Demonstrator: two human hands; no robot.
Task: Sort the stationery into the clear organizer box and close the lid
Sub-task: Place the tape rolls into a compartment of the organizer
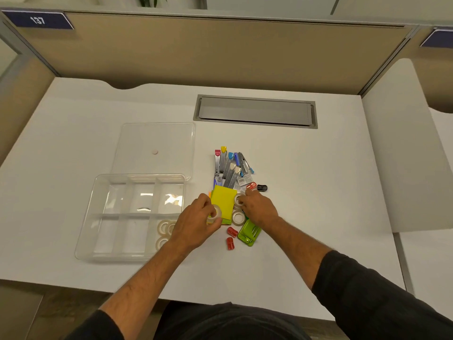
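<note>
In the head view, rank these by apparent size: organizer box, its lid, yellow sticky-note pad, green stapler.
1. organizer box, nearer the camera, so unsure against the lid
2. lid
3. yellow sticky-note pad
4. green stapler, partly hidden

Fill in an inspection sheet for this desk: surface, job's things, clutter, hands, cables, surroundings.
Surface: white desk.
Job's things: clear box open, tape rolls in its near right compartment; lid lying behind it; stationery pile right of box.
Clutter: nothing seen.
Hands: left hand grips a tape roll; right hand pinches another roll.
Cables: nothing seen; grey hatch closed.
Surroundings: beige partition.
</note>
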